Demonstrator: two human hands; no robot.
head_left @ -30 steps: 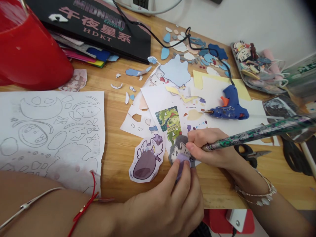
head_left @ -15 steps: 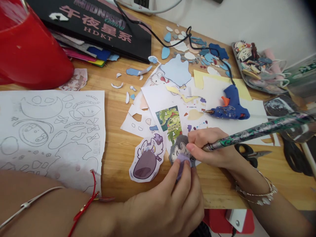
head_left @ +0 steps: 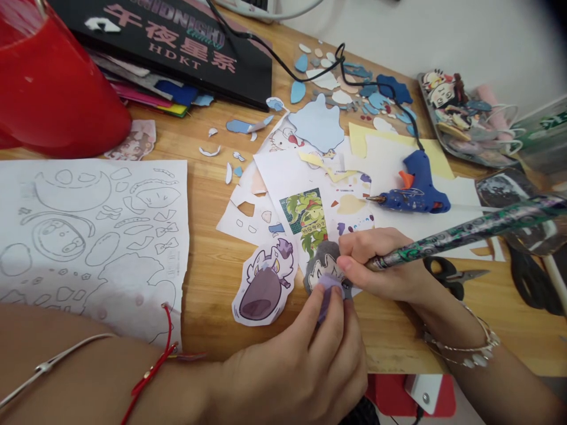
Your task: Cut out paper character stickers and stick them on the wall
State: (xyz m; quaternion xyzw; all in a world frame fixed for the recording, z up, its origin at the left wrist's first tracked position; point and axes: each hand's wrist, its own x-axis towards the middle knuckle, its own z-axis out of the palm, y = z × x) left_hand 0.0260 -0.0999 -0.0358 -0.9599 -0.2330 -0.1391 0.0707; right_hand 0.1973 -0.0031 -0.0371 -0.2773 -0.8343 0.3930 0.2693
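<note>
Your left hand (head_left: 301, 360) pinching lilac material (head_left: 326, 281) against a gray cutout (head_left: 322, 258), your right hand (head_left: 392, 287) gripping a patterned rod-like tool (head_left: 460, 237), scissors (head_left: 469, 275) at the cutout's three o'clock

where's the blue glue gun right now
In the head view, the blue glue gun lies right of centre on white paper, just beyond the right hand and the small scissors.

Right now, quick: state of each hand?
Left hand: closed, holding the gray cutout and purple piece.
Right hand: closed, gripping the patterned pen-like tool.
</note>
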